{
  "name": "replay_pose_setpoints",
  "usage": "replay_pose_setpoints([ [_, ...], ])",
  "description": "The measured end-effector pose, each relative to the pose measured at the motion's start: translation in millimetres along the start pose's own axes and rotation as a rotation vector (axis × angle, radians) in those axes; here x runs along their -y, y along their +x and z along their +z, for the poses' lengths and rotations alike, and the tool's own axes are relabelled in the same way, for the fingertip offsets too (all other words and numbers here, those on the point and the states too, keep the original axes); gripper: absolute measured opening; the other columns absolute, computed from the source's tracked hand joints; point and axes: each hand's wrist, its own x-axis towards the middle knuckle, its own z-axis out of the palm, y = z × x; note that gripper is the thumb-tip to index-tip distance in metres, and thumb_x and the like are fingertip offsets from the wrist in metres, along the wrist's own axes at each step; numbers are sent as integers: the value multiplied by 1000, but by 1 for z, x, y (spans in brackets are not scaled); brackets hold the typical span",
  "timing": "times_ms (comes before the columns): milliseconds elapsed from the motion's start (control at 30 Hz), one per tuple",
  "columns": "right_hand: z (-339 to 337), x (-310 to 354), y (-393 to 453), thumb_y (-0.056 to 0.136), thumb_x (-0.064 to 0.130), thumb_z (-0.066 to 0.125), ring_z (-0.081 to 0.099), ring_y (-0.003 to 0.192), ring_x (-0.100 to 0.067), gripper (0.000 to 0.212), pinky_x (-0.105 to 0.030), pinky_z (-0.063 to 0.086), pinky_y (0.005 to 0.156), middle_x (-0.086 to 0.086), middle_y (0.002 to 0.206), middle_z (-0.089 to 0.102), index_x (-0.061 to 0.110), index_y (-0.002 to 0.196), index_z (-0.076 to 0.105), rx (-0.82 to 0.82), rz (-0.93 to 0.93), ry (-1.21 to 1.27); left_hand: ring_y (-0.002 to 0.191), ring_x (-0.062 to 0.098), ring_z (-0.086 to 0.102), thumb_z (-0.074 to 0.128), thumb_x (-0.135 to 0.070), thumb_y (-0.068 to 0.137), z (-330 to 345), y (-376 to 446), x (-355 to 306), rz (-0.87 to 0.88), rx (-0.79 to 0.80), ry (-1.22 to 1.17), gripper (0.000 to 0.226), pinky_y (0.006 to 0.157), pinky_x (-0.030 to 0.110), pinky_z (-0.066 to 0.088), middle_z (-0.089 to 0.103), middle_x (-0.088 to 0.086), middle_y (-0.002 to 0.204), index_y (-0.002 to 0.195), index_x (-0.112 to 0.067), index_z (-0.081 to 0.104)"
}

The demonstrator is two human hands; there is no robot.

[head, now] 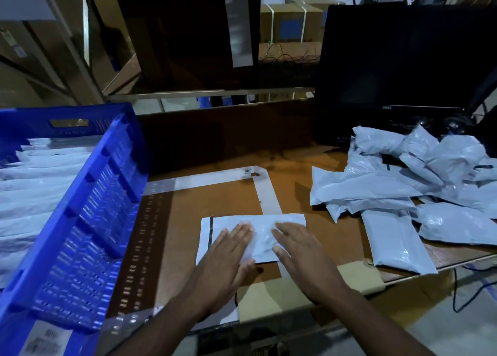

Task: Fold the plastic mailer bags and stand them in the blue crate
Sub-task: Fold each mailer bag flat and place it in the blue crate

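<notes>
Left grip: the left hand (224, 258) lies flat, palm down, on the mailer bag (255, 222); its fingers (239, 233) are straight and held close together, curling round nothing, and the thumb reaches out toward the bag's near edge.
Right grip: the right hand (301, 256) is also flat and palm down, fingers straight and slightly spread, pressing on the right part of the same bag; it pinches nothing.
Mailer bag: pale grey, lying flat on the bench (317, 237) near its front edge, directly under both hands, with a dark strip running along its left end.
Tape outline: strips of pale tape (269, 191) form a rectangular frame on the bench top; the bag sits across its near right part.
Blue crate: the crate (88, 221) stands on the left of the bench, well apart from the hands, and holds a row of pale bags (37, 183) standing on edge, one behind another.
Loose pile: a heap of crumpled grey mailer bags (398, 189) lies on the right side of the bench, apart from the flat one.
Monitor: a dark screen (403, 54) stands behind the heap.
</notes>
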Motion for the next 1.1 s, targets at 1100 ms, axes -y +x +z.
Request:
replay_pose_setpoints([
  [1100, 37, 0, 39, 72, 28, 80, 64, 120, -15, 55, -38, 30, 116, 3, 129, 68, 21, 125, 69, -40, -71, -176, 138, 18, 51, 70, -20, 87, 15, 33, 6, 24, -48, 75, 58, 118, 30, 18, 51, 4, 150, 143, -11, 56],
])
